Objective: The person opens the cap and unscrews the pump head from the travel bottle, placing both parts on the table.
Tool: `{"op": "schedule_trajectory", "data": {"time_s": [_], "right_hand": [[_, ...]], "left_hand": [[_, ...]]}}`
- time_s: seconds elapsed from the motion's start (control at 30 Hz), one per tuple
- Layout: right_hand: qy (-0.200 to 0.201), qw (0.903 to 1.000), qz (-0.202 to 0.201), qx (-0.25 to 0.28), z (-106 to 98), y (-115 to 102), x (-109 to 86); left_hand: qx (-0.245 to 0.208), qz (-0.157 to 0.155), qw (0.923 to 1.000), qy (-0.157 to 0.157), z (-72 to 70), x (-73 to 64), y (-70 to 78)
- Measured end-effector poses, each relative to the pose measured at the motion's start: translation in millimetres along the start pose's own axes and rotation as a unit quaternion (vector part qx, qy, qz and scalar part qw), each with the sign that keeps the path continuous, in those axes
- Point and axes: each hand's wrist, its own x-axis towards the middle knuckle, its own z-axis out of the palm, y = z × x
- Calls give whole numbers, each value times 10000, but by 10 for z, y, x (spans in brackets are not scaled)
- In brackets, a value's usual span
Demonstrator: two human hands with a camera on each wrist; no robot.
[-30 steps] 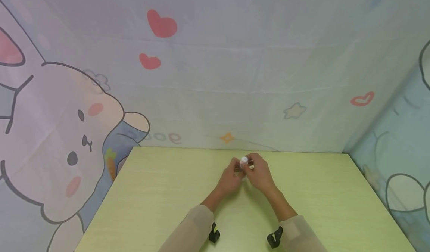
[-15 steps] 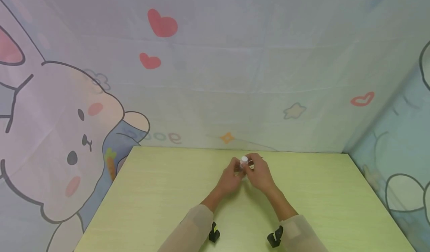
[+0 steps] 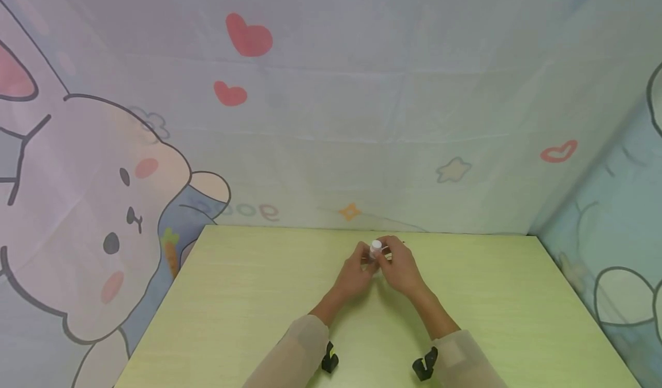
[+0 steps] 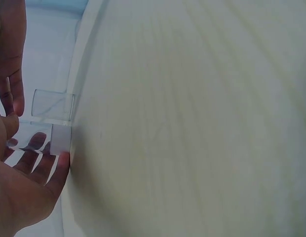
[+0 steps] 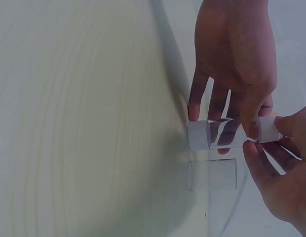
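A small clear bottle (image 5: 224, 132) with a white base and a white cap (image 5: 269, 129) stands upright on the table, between both hands. My left hand (image 3: 354, 273) grips the bottle's clear body, with thumb in front and fingers behind. At the top, my right hand (image 3: 402, 267) pinches the white cap between thumb and fingers. Close beside the bottle stands a clear, hollow-looking cylinder (image 5: 212, 174), touched by neither hand; the left wrist view shows the same cylinder (image 4: 53, 104). In the head view the fingers hide most of the bottle.
The pale yellow-green table (image 3: 248, 296) reaches back to a printed cloth wall (image 3: 320, 106) with hearts and a rabbit. Another cloth (image 3: 610, 227) hangs at the right side. Black mounts (image 3: 329, 359) sit by the sleeves.
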Motion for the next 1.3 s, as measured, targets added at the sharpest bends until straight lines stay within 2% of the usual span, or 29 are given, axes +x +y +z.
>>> {"op": "schedule_trajectory", "data": {"time_s": [0.3,0.53,0.7,0.9,1.3], "right_hand": [[16,9999,104,101,10,-22,-6],[50,9994,265,214,13,-46,-16],[227,9992,270,171,13,-84,-2],[431,9980,471,-22,34,-78,9],[348,9983,456,-32,29,-67,14]], "left_hand": [[43,-40,10000,-57,-2,-4,1],[219,84,9997,20,1,-5,2],[202,95,9997,43,-5,-7,15],[65,20,10000,-4,-9,-17,23],[164,52,9998,62,-6,-13,30]]}}
